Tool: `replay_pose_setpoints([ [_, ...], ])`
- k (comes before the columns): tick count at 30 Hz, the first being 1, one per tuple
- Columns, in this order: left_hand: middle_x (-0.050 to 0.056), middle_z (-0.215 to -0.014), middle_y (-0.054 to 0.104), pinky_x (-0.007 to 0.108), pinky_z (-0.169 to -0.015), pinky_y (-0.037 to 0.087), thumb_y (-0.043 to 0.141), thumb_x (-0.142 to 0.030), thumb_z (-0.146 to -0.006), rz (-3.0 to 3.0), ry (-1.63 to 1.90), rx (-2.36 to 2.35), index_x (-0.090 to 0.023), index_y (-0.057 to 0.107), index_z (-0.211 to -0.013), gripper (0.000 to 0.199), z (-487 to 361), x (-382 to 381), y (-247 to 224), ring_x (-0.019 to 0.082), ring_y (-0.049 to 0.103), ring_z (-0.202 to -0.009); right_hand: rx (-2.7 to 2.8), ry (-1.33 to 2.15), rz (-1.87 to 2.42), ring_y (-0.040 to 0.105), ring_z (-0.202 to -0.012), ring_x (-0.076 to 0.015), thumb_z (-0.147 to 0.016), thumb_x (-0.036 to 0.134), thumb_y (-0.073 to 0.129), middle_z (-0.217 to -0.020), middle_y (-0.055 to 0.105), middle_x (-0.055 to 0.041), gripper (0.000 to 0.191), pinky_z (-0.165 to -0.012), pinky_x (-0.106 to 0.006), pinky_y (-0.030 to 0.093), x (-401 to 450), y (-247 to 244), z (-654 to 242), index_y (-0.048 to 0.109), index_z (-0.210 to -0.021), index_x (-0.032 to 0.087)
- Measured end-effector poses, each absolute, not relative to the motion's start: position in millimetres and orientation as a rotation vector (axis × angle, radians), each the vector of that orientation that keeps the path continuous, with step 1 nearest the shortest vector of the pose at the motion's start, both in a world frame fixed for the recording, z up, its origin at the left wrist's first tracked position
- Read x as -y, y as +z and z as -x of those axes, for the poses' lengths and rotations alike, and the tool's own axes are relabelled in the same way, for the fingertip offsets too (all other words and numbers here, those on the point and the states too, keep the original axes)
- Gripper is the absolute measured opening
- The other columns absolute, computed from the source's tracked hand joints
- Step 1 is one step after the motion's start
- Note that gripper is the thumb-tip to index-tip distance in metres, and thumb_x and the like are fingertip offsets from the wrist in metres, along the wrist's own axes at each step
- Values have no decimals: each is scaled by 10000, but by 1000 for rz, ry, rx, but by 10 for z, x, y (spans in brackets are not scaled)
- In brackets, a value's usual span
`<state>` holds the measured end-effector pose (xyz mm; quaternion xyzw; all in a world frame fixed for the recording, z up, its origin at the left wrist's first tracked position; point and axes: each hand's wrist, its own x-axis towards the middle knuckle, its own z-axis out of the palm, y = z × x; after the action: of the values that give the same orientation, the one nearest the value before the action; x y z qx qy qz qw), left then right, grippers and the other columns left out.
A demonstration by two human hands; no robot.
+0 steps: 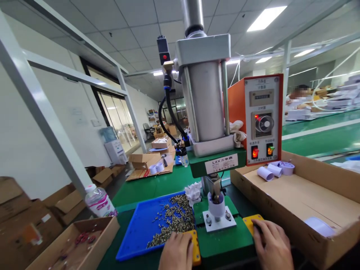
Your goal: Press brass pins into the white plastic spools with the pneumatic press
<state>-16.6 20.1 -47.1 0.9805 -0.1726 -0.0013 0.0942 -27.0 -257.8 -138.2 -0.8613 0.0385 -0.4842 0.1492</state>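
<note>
My left hand [176, 252] is closed over the side of a yellow button box [196, 250] at the left of the press base. On the other side, my right hand [272, 245] grips a second yellow button box [250, 222], its thumb and fingers curled at the box's edge. Between them stands a pneumatic press [204, 99] with a green base [222, 245]. A white plastic cup-shaped part [216, 207] sits upright in the fixture on a white plate [221, 226], and the press's ram reaches down into it.
A blue tray [133, 236] with many small metal fittings [180, 215] lies left. A cardboard box [298, 195] holding white plastic parts [265, 173] stands right, below an orange control box [263, 120]. At lower left are a bottle [99, 202] and an open carton [108, 228].
</note>
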Motion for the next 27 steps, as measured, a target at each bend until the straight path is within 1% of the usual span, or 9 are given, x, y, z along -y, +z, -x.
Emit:
replay_pose_setpoints([
  [3, 14, -1082, 592, 311, -913, 391, 321, -250, -964, -3010, -90, 155, -220, 599, -1107, 315, -200, -154, -245, 149, 525, -1015, -128, -1371, 2431, 485, -840, -192, -952, 335, 375, -897, 570, -70, 284, -762, -311, 384, 2551, -1391, 250, 578, -940, 137],
  [4, 16, -1150, 581, 321, -961, 373, 369, -232, -944, -3035, -140, 182, -217, 583, -1167, 309, -342, -155, -239, 163, 509, -1093, -126, -1373, 2422, 487, -847, -191, -956, 339, 366, -911, 568, -71, 289, -764, -308, 386, 2552, -1401, 242, 575, -951, 140],
  [8, 103, -1047, 627, 414, -890, 437, 579, -233, -773, -3079, -422, 362, -137, 653, -983, 241, -762, -177, -394, 297, 568, -1043, -62, -1371, 2393, 505, -879, -168, -956, 349, 374, -953, 571, -64, 278, -765, -273, 399, 2611, -1434, 229, 552, -999, 141],
  [13, 70, -1008, 646, 339, -831, 466, 493, -89, -687, -3062, -505, 492, -167, 646, -923, 292, -821, -133, -470, 256, 595, -1012, -123, -1308, 2285, 536, -918, -140, -936, 310, 427, -1004, 580, -44, 226, -804, -231, 429, 2702, -1390, 278, 555, -1036, 153],
  [16, 41, -929, 658, 289, -794, 449, 452, -74, -662, -3059, -483, 471, -168, 641, -806, 256, -789, -120, -448, 219, 609, -966, -148, -1178, 2235, 575, -912, -110, -912, 283, 475, -1033, 595, -15, 193, -788, -188, 460, 2685, -1275, 290, 563, -1052, 183],
  [20, 34, -963, 648, 302, -825, 416, 449, -99, -687, -3077, -425, 390, -172, 634, -811, 234, -766, -143, -465, 221, 583, -1000, -98, -1024, 2090, 615, -835, -65, -908, 277, 486, -959, 628, 13, 173, -735, -121, 471, 2526, -977, 198, 559, -1043, 197],
  [23, 31, -973, 641, 300, -816, 400, 450, -121, -737, -3072, -368, 349, -183, 628, -850, 219, -758, -154, -493, 211, 574, -992, -6, -770, 1938, 577, -1007, -70, -902, 344, 503, -1127, 587, 4, 317, -853, -134, 456, 2349, -716, 26, 491, -1199, 235],
  [25, 15, -961, 643, 281, -798, 391, 448, -127, -765, -3048, -348, 349, -196, 628, -859, 215, -756, -144, -491, 187, 576, -968, 141, -481, 1820, 488, -1170, -93, -882, 355, 528, -1299, 481, -8, 528, -973, -198, 416, 2232, -567, -120, 332, -1368, 283],
  [27, 23, -953, 640, 284, -770, 381, 442, -132, -794, -3033, -322, 323, -189, 625, -861, 203, -747, -121, -459, 186, 575, -939, 261, -286, 1672, 481, -1176, -113, -865, 313, 543, -1325, 447, -28, 671, -1004, -256, 403, 2126, -461, -255, 189, -1435, 306],
])
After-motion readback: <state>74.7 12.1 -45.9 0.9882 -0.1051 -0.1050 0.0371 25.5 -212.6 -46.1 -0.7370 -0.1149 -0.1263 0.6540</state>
